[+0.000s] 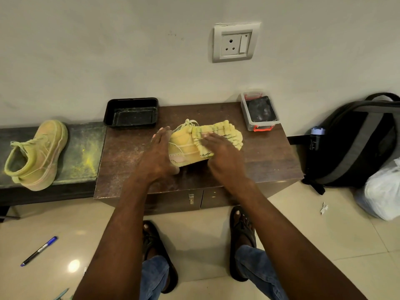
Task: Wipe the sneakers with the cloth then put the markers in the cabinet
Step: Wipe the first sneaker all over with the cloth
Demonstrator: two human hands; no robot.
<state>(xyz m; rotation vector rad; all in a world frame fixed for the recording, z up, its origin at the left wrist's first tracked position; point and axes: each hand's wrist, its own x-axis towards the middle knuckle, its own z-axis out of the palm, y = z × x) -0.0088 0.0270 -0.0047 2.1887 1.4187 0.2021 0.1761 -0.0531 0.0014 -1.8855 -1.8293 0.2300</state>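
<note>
Fingers of the right hand (218, 154) lie straight and flat, pressing a yellow cloth (218, 135) onto a yellow sneaker (184, 148) on top of a low brown cabinet (134, 154). Beside it, the left hand (159, 154) rests against the shoe's left side, fingers extended toward the wall and not curled round anything, steadying the shoe. The cloth, streaked with dark marks, drapes over the shoe's right half and hangs off toward the right. Laces (188, 123) stick up at the far end of the shoe. A second sneaker (36, 154), dusted yellow-green, stands apart on a lower dark ledge (82, 152) to the left, its surface smeared with yellow powder. At the back of the cabinet sit a black tray (131, 112), near the left corner, and a clear box (259, 111) with orange clips at the right. A blue marker (39, 251) lies on the tiled floor (324, 224), well left of the person's sandalled feet. A black backpack (355, 144) leans against the wall at right, a white bag (383, 191) beside it. A wall socket (236, 43) sits above the cabinet.
</note>
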